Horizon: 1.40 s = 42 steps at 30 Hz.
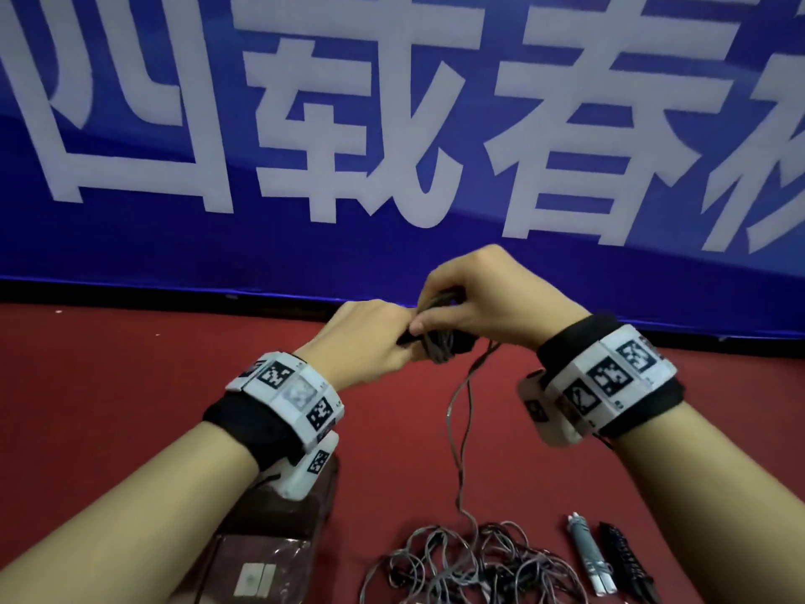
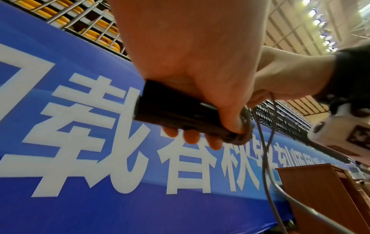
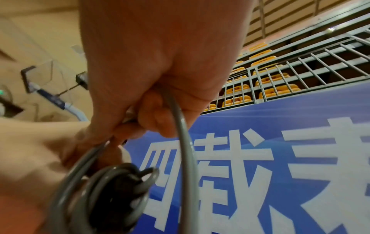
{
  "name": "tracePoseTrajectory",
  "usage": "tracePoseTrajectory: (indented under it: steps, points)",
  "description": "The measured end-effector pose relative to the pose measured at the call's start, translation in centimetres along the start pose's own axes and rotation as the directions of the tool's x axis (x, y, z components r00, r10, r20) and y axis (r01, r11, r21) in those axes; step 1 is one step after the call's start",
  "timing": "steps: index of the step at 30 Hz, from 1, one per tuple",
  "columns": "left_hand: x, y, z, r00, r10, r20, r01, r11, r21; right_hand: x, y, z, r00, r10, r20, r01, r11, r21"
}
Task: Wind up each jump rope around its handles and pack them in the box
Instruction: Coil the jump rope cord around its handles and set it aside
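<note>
At the centre of the head view we hold a pair of black cylindrical jump-rope handles (image 2: 176, 110) in our left hand (image 1: 370, 342), fingers curled round them. Our right hand (image 1: 483, 298), just beside it, pinches the thin grey rope cord (image 3: 184, 142), which is coiled about the handles' end and trails down to a loose grey tangle of cord (image 1: 470, 564) at the lower centre. At the lower left, under our left wrist, lies a brown box with a clear plastic lid (image 1: 270, 555); we cannot tell its contents.

You're holding black handles (image 2: 176, 110) with grey rope (image 3: 186, 142) coiling round them; more ropes (image 1: 470, 564) are lying tangled beside the box (image 1: 261, 555).
</note>
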<state>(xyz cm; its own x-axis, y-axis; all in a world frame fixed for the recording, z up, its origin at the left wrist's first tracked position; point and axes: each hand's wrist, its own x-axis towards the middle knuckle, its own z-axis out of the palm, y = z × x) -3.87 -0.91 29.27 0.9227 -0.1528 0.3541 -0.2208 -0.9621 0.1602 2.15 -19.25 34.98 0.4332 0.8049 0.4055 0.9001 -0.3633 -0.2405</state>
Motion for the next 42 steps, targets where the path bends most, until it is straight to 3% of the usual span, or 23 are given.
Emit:
tracePoseTrajectory:
  steps: [2, 4, 6, 9, 14, 18, 21, 25, 28, 31, 34, 36, 38, 39, 41, 42]
  points:
    - [0.1, 0.1, -1.4, 0.998, 0.002, 0.067, 0.011, 0.979, -0.205, 0.8, 0.1, -0.4, 0.996, 0.034, -0.08, -0.013, 0.969, 0.249]
    - [-0.2, 0.9, -2.8, 0.991, 0.086, 0.098, -0.039, 0.912, -0.408, 1.5, 0.2, -0.3, 0.98, 0.092, -0.176, -0.001, 0.888, 0.459]
    - [-0.3, 1.3, -3.9, 0.99, 0.135, 0.041, -0.088, 0.815, -0.573, 2.1, 0.5, 0.4, 0.953, 0.179, -0.246, 0.0, 0.808, 0.589]
    - [-0.1, 1.0, -4.6, 0.991, 0.122, -0.054, -0.127, 0.73, -0.671, 2.6, 1.1, 2.3, 0.916, 0.29, -0.278, -0.006, 0.701, 0.713]
    - [0.1, -1.2, -2.6, 0.978, -0.156, -0.136, 0.001, 0.661, -0.75, 2.0, 1.6, 7.0, 0.868, 0.474, -0.149, -0.142, 0.523, 0.84]
    - [0.9, -2.1, -0.2, 0.928, -0.357, -0.108, 0.138, 0.596, -0.791, 1.6, 2.5, 8.0, 0.883, 0.468, 0.024, -0.262, 0.45, 0.854]
    - [1.7, -1.5, 1.1, 0.909, -0.409, -0.082, 0.186, 0.575, -0.797, 0.8, 2.7, 8.4, 0.892, 0.451, -0.016, -0.243, 0.511, 0.825]
    - [2.4, -1.0, 1.6, 0.929, -0.366, 0.051, 0.267, 0.571, -0.777, 0.0, 4.3, 8.5, 0.89, 0.456, -0.026, -0.22, 0.478, 0.85]
    - [2.6, -0.6, 2.1, 0.917, -0.382, 0.118, 0.322, 0.531, -0.784, -0.5, 5.1, 8.8, 0.884, 0.467, -0.022, -0.253, 0.517, 0.818]
    - [3.0, 0.2, 3.5, 0.889, -0.453, 0.07, 0.33, 0.527, -0.783, -1.0, 5.0, 10.0, 0.836, 0.542, -0.084, -0.253, 0.517, 0.818]
    - [3.5, 0.3, 4.8, 0.873, -0.484, -0.065, 0.318, 0.665, -0.676, -0.9, 5.0, 10.9, 0.777, 0.617, -0.12, -0.275, 0.506, 0.818]
    - [3.5, -0.5, 5.1, 0.843, -0.521, -0.137, 0.341, 0.713, -0.612, -0.7, 4.9, 10.8, 0.768, 0.637, -0.059, -0.368, 0.516, 0.774]
    - [3.3, -1.9, 5.1, 0.807, -0.571, -0.154, 0.388, 0.708, -0.59, -0.9, 4.5, 10.3, 0.797, 0.602, 0.044, -0.493, 0.607, 0.624]
    - [3.0, -2.5, 5.2, 0.799, -0.582, -0.151, 0.415, 0.715, -0.563, -1.0, 4.3, 9.9, 0.825, 0.562, 0.065, -0.517, 0.702, 0.49]
    - [2.3, -2.7, 5.4, 0.816, -0.557, -0.153, 0.44, 0.771, -0.461, -1.5, 3.5, 9.0, 0.903, 0.427, 0.04, -0.427, 0.888, 0.167]
    - [2.0, -2.4, 5.4, 0.832, -0.534, -0.147, 0.448, 0.805, -0.39, -1.7, 2.9, 8.6, 0.934, 0.354, 0.045, -0.355, 0.935, 0.022]
